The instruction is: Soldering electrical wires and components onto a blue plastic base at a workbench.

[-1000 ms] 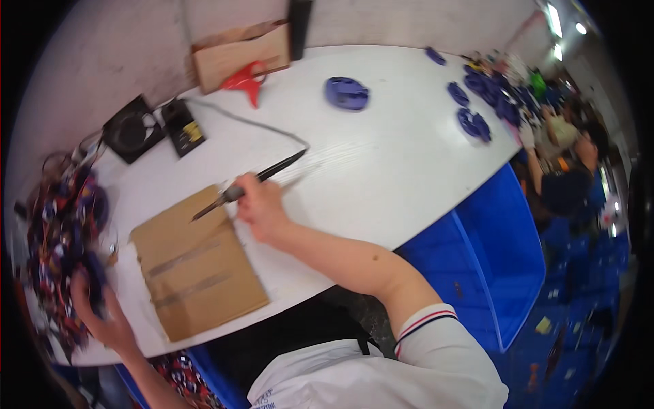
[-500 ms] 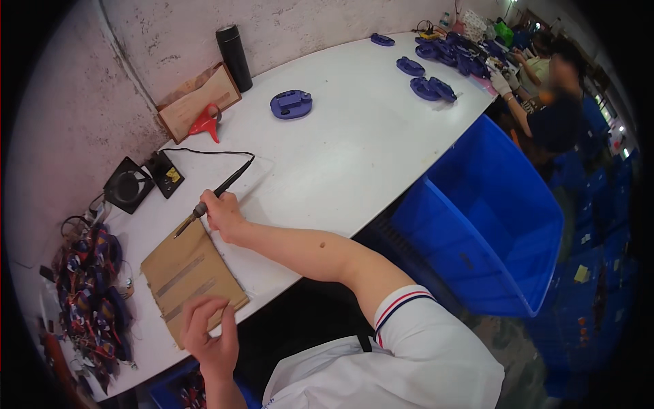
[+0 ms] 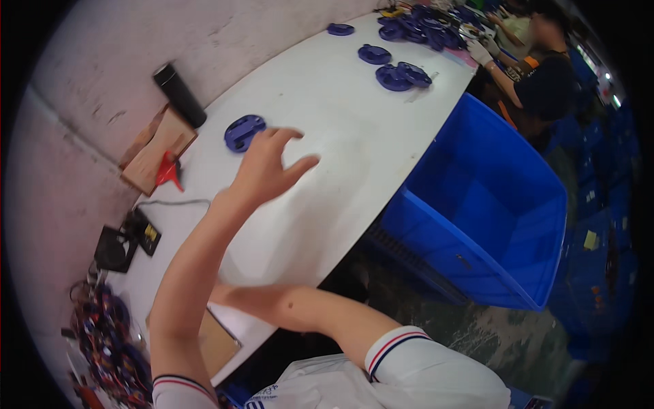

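Note:
My left hand (image 3: 272, 167) reaches out over the white table (image 3: 320, 177), thumb and fingers spread with nothing between them. Just beyond its fingers lies a purple oval plastic housing (image 3: 240, 134), seemingly untouched. The left forearm crosses over my right arm (image 3: 272, 305). That forearm hides my right hand and whatever is in it. Only part of a thin black cord (image 3: 177, 202) shows, running toward the hidden spot. Beneath the arms, a brown cardboard sheet (image 3: 216, 341) lies at the table's near edge.
A blue bin (image 3: 470, 204) stands right of the table. Several purple housings (image 3: 395, 76) lie at the far end, near a co-worker's gloved hands (image 3: 480, 53). A black bottle (image 3: 180, 95), red tape dispenser (image 3: 168, 174), black stand (image 3: 116, 249) and wired parts (image 3: 105, 334) line the left.
My left hand has moved from above the cardboard to far out by the purple housing. The right hand, which held a soldering iron, is now hidden. The view has shifted.

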A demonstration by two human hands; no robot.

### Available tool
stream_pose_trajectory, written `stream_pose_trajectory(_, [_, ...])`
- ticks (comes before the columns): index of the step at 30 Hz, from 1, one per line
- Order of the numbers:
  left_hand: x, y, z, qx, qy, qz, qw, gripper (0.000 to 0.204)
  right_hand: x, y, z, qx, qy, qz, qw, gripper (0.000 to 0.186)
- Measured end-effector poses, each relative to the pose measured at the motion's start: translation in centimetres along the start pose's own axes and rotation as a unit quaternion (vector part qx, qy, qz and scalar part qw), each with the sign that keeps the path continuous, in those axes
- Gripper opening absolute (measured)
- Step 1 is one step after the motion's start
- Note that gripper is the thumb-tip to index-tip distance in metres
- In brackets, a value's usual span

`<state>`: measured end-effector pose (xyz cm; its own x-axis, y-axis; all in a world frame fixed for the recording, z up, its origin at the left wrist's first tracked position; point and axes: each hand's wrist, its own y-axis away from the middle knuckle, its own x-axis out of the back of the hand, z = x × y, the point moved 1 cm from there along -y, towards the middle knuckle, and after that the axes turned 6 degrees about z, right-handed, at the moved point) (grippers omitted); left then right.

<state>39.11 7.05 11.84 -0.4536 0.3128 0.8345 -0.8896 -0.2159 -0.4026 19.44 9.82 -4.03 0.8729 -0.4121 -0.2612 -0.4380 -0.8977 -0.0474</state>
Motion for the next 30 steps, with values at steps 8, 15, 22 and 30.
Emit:
stream_pose_trajectory(8, [-12.7, -20.3, 5.8, -0.036, 0.036, -0.043, 0.998, 0.062, -2.7, -4.3, 9.9, -0.065, -0.144, -0.075, 0.985, 0.035])
stream_pose_trajectory(15, [-22.1, -33.4, 5.5, 0.05, 0.09, -0.095, 0.99, 0.085, 5.0, -2.1, 0.1, -0.13, -0.396, -0.169, 0.893, 0.045])
stream_pose_trajectory(22, [-30.4, -38.4, 5.1, -0.062, -0.081, 0.001, 0.995, 0.085, 2.2, -4.5, 0.4, -0.125, -0.529, -0.034, 0.839, 0.066])
stream_pose_trajectory(30, [-23.4, -28.1, 3.3, 0.009, -0.025, -0.186, 0.982, 0.071, -1.3, -5.4, 1.9, -0.033, -0.101, 0.064, 0.992, 0.043])
